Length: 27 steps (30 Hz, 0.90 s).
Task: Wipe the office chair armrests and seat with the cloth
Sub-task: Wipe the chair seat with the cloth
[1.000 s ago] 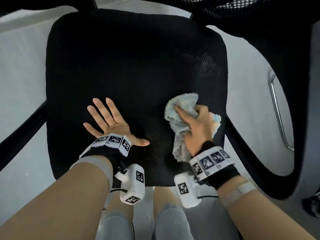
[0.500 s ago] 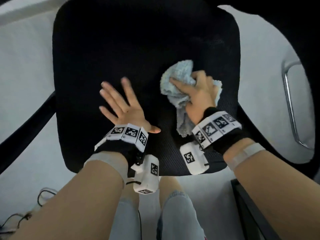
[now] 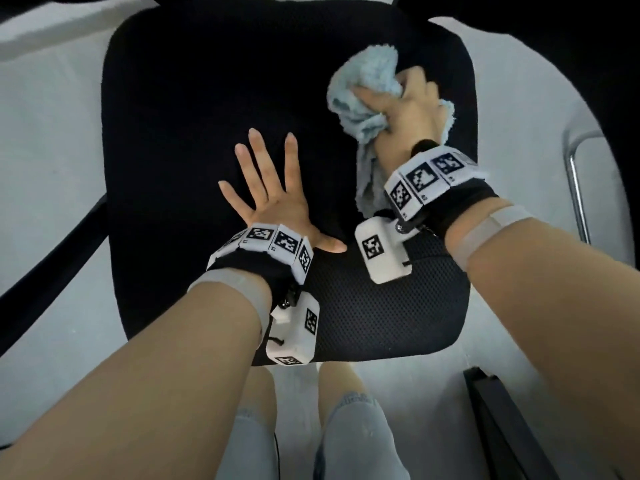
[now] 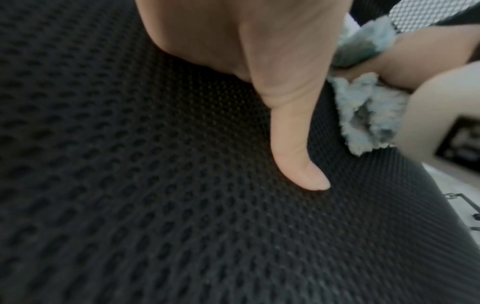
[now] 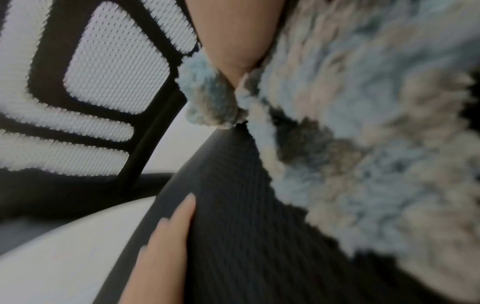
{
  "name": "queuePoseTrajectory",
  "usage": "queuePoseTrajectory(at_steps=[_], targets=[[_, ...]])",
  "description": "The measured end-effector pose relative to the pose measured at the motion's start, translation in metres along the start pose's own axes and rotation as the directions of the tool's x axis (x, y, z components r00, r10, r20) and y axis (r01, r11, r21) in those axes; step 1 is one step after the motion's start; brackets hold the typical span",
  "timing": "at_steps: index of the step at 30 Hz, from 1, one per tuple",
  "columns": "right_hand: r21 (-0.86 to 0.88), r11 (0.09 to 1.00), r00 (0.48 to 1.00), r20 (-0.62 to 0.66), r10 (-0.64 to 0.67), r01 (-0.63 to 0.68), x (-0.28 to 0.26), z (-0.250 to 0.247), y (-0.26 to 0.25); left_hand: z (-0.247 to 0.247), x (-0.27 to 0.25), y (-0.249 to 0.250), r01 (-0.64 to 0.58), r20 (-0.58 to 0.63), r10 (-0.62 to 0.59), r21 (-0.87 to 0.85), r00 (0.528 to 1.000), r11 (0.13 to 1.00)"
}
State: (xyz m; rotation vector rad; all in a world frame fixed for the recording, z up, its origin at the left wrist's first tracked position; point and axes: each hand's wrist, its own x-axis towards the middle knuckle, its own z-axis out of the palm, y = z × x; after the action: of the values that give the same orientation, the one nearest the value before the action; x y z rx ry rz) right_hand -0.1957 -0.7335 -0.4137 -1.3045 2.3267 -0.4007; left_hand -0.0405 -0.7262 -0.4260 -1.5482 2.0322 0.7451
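The black mesh-fabric seat (image 3: 194,109) of the office chair is the reference surface. A black curved plastic armrest (image 3: 45,275) runs beside the seat's left edge. The chair's white-and-black mesh backrest (image 5: 109,67) rises beyond the seat's far edge. My left hand (image 3: 273,202) lies flat on the seat near its centre, fingers straight and spread, thumb extended, grasping nothing. My right hand (image 3: 408,109) sits on the seat's far right portion, fingers curled around the crumpled light-blue fluffy cloth (image 3: 363,84), pressing it against the mesh. A loose end of the cloth trails back along the seat under my right wrist.
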Motion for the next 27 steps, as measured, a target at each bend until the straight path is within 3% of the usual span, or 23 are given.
queuePoseTrajectory(at_steps=[3,6,7,9,11,13,16,19,22,23,25,26,27], targets=[[0.149,0.945,0.948,-0.086,0.307,-0.292,0.017,-0.013,0.023,-0.001,0.002,-0.002,0.0,0.005,0.0,0.011,1.0,1.0],[0.112,0.892,0.885,-0.115,0.45,-0.439,0.024,-0.013,0.015,0.005,0.003,0.001,0.024,-0.007,-0.024,0.03,1.0,0.999],[0.057,0.901,0.893,-0.122,0.433,-0.429,0.019,-0.009,0.003,0.008,0.002,0.003,0.031,-0.077,-0.03,0.015,0.997,0.999],[-0.001,0.969,0.967,-0.065,0.248,-0.248,0.001,0.004,-0.018,0.009,-0.001,0.006,0.045,-0.174,-0.045,0.0,0.984,0.999],[0.011,1.0,0.999,0.039,0.01,-0.01,-0.028,0.016,-0.022,0.004,0.0,0.004,0.049,-0.088,-0.049,0.003,0.995,0.999],[0.064,0.997,0.995,0.088,-0.048,0.043,-0.053,0.017,-0.003,-0.003,0.002,0.001,0.012,0.057,-0.012,0.0,0.998,1.0],[0.115,0.983,0.989,-0.007,0.146,-0.144,-0.055,0.005,0.034,-0.005,0.004,-0.003,-0.023,0.107,0.024,-0.011,0.994,1.0],[0.151,0.907,0.906,-0.1,0.41,-0.394,-0.022,-0.011,0.047,-0.002,0.002,-0.002,-0.033,0.081,0.032,0.007,0.996,0.999],[0.087,0.866,0.857,-0.12,0.5,-0.493,0.004,-0.01,0.027,0.001,0.003,-0.001,-0.006,0.026,0.005,0.028,1.0,1.0],[0.049,0.888,0.883,-0.098,0.46,-0.457,0.001,-0.007,0.019,0.001,0.002,0.0,-0.003,0.02,0.003,0.023,1.0,1.0],[-0.041,0.986,0.981,0.101,0.164,-0.16,-0.029,0.004,0.009,0.0,0.001,0.001,-0.009,0.03,0.009,0.002,1.0,1.0],[-0.016,1.0,0.982,0.188,0.014,-0.011,-0.051,0.007,0.01,0.0,0.001,0.0,-0.017,0.03,0.018,-0.004,0.999,1.0],[0.042,0.997,0.971,0.229,-0.068,0.06,-0.073,0.008,0.017,0.0,-0.001,-0.001,-0.028,0.027,0.028,-0.009,0.999,1.0]])
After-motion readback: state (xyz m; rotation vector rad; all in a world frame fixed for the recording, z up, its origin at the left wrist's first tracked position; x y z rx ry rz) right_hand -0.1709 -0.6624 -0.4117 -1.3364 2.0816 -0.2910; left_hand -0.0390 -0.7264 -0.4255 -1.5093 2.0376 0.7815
